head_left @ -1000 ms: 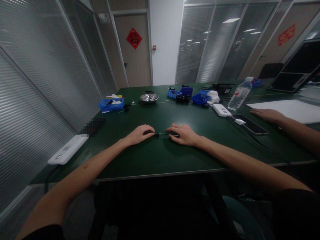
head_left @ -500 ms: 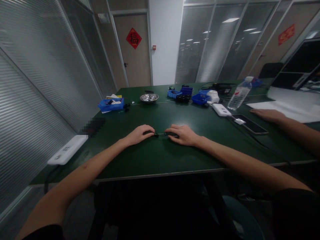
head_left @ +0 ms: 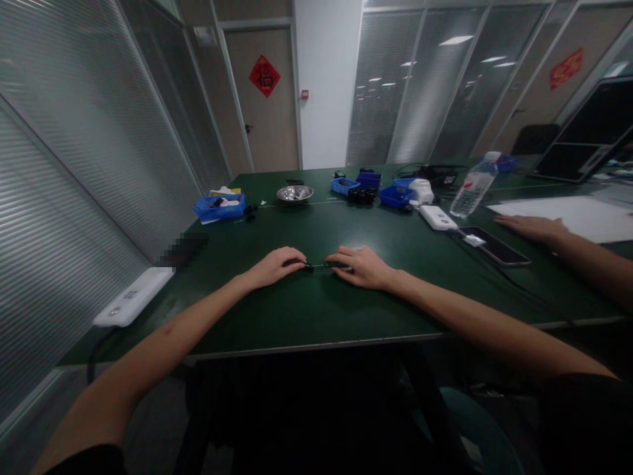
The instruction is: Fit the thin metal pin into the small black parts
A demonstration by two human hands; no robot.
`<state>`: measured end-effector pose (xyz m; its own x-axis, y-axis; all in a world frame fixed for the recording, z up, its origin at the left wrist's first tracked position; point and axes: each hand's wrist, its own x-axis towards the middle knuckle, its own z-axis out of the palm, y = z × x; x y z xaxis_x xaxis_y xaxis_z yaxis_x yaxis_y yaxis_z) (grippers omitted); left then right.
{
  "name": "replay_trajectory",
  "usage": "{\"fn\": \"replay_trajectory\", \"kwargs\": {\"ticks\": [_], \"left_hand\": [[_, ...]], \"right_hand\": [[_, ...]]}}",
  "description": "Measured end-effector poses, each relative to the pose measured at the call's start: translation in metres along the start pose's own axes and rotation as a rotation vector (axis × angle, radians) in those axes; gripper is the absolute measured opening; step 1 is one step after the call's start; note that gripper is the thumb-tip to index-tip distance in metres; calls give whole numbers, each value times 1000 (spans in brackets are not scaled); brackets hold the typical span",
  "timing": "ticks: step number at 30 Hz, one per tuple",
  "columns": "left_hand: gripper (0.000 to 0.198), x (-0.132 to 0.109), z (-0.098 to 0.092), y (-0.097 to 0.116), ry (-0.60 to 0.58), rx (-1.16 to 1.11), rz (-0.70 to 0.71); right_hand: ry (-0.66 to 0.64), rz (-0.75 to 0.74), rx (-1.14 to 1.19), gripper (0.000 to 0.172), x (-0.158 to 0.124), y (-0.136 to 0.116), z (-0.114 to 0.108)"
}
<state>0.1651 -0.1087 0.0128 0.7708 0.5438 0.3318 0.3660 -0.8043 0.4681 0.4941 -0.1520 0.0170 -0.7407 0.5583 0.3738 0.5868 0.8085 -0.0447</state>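
Over the green tabletop, my left hand has its thumb and fingers closed on a small black part, whose exact kind is too small to tell. Facing it, my right hand is closed around what looks like a small screwdriver with a dark handle. Its thin metal shaft bridges the short gap between the hands and meets the black part. The fingers partly hide both items.
Farther back stand a metal bowl, a blue basket and several blue bins. Rightward are a water bottle, a phone, a white power bank and another person's hand by white paper. A white device lies left.
My two hands and what they hold stay in nearly the same place. On the right, the white paper by the other person's hand, raised before, now lies flat.
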Motion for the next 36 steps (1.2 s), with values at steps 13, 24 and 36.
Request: {"fn": "replay_trajectory", "kwargs": {"ticks": [13, 24, 36], "left_hand": [[28, 1, -2, 0, -18, -5, 9], [26, 4, 7, 6, -6, 9, 33], [23, 4, 5, 9, -15, 24, 47]], "right_hand": [[9, 7, -7, 40, 0, -2, -2], [12, -54, -85, 42, -1, -2, 4], [78, 23, -40, 39, -1, -3, 4]]}}
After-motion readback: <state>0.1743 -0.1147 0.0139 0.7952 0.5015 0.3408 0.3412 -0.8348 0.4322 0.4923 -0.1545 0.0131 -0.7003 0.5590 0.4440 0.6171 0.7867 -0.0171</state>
